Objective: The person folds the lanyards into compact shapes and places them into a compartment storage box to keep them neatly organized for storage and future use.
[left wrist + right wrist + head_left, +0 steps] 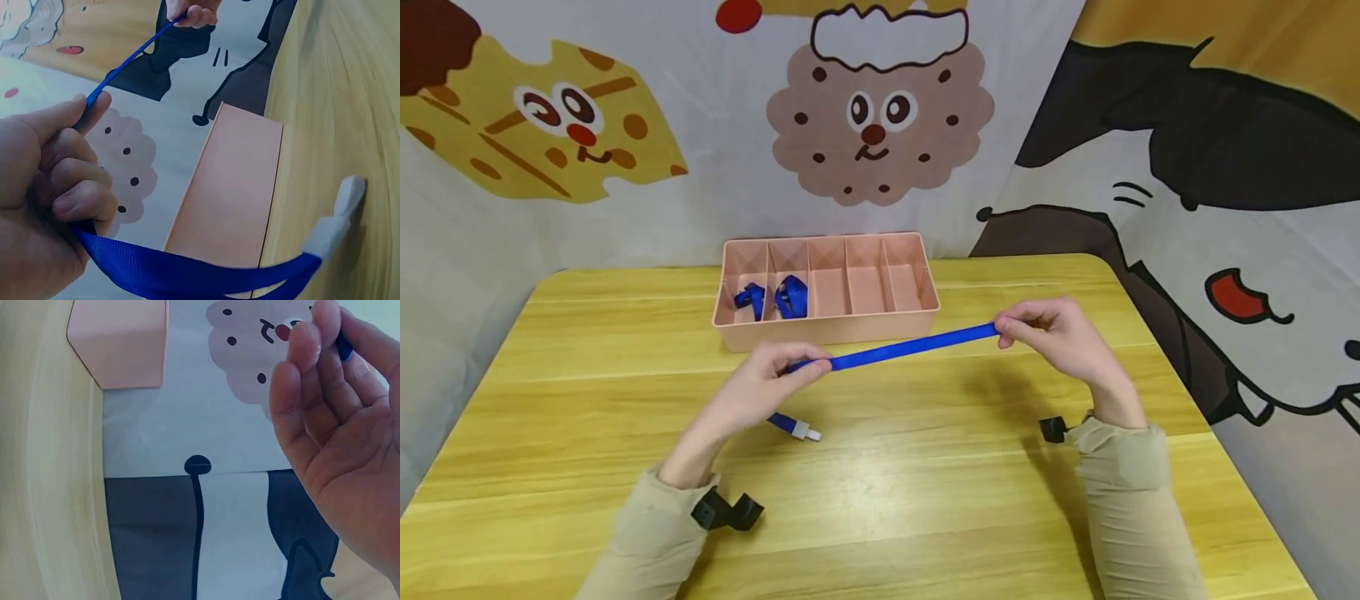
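A blue lanyard is stretched between both hands above the table, its right end a little higher. My left hand pinches it between thumb and index finger, the other fingers curled over the strap. From below that hand the strap hangs in a loop to a white plastic clip, near the tabletop. At the other end my right hand pinches the lanyard with thumb and fingertips. Only a small blue bit shows there in the right wrist view.
A pink box with several compartments stands at the table's back. Its two leftmost compartments hold folded blue lanyards, one bundle and another bundle. Behind the wooden table hangs a cartoon-printed cloth.
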The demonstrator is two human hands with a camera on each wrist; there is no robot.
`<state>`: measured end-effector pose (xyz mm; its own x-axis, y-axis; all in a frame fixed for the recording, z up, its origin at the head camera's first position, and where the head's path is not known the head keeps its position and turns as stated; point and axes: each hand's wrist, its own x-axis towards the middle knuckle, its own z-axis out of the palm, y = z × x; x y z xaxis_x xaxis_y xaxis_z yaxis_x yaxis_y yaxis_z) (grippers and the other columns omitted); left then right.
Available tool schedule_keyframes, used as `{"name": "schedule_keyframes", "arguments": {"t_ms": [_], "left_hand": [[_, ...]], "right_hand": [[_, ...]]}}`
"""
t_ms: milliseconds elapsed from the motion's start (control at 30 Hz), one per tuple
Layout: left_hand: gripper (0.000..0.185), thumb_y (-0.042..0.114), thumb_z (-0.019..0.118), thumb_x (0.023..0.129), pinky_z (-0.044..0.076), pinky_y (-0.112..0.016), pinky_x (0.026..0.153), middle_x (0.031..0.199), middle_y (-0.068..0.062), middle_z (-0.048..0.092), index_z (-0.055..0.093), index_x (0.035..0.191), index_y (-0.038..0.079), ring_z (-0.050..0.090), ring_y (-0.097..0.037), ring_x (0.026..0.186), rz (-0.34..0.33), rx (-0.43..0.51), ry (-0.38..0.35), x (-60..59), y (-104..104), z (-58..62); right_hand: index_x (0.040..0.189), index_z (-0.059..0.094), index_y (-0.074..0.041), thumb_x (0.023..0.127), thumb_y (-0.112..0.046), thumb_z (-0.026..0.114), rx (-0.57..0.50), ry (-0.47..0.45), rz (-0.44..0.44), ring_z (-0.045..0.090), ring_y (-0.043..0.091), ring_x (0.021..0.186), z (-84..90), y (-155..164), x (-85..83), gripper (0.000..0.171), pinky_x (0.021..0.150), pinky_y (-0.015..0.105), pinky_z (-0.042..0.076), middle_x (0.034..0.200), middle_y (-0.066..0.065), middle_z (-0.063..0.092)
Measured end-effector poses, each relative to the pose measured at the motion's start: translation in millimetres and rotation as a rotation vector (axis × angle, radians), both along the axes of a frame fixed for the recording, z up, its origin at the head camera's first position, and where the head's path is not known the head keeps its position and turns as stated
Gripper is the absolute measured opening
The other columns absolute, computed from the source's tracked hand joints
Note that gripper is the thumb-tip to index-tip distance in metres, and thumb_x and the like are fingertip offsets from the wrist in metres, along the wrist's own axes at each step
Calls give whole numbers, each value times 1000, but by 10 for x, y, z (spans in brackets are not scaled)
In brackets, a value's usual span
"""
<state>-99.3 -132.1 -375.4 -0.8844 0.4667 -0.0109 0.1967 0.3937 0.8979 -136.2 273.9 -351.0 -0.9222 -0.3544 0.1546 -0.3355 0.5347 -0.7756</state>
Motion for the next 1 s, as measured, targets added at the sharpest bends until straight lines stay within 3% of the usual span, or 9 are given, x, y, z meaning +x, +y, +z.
{"name": "schedule_keyframes", "arguments": {"t_ms": [100, 200, 267, 467, 633, 733, 900, 1000], "left_hand": [[21, 16, 62, 106, 38, -21, 56, 76, 0, 53, 77, 113, 2, 42, -4, 63, 5, 38, 20, 10, 0, 10], [18, 12, 65, 104, 46, -21, 69, 99, -6, 64, 79, 109, 1, 53, -6, 82, 0, 70, 60, 20, -4, 35], [16, 10, 65, 104, 48, -22, 75, 106, -8, 67, 79, 106, 2, 55, -9, 91, -5, 68, 79, 24, -3, 62], [14, 13, 69, 102, 52, -25, 78, 95, -5, 73, 80, 106, 6, 63, -11, 87, -48, 8, 46, 44, 40, 188], [13, 11, 70, 101, 53, -26, 79, 93, -5, 76, 81, 106, 6, 67, -9, 86, -119, 34, 46, 67, 119, 286], [12, 9, 70, 100, 50, -26, 74, 89, -2, 74, 80, 104, 4, 62, -9, 81, -116, 126, 87, 91, 174, 344], [17, 8, 69, 101, 48, -26, 68, 85, 7, 67, 77, 102, -7, 55, -11, 75, -95, 389, 201, 161, 282, 435], [16, 8, 69, 101, 48, -24, 67, 84, 13, 65, 78, 103, -6, 52, -10, 73, -86, 518, 247, 202, 345, 456]], "right_hand": [[96, 80, -5, 101, -6, 69, 7, 67, -3, 64, 1, 79, 11, -7, 6, 12, 70, 17, 50, 82, -20, 73], [95, 80, -3, 99, -1, 69, -48, 125, -10, 61, 2, 79, 19, -37, 1, 11, 66, 18, 47, 87, -22, 72], [98, 79, 0, 99, -1, 69, -87, 146, -28, 61, 2, 79, 28, -78, -15, 10, 66, 17, 48, 89, -23, 72], [101, 78, 4, 103, -11, 68, -174, 160, -144, 63, 0, 78, 64, -239, -102, 18, 70, 13, 51, 89, -25, 72], [103, 75, 9, 103, -9, 67, -253, 173, -200, 58, 2, 73, 66, -310, -160, 20, 71, 13, 52, 86, -23, 70], [104, 75, 9, 103, -10, 68, -276, 180, -217, 57, 2, 74, 60, -337, -176, 20, 71, 13, 51, 87, -23, 71], [106, 75, 10, 101, -10, 70, -319, 145, -219, 58, 2, 73, 37, -390, -175, 21, 69, 14, 52, 88, -24, 74], [107, 75, 10, 101, -11, 70, -334, 119, -216, 58, 1, 72, 20, -429, -170, 23, 69, 16, 51, 86, -23, 73]]}}
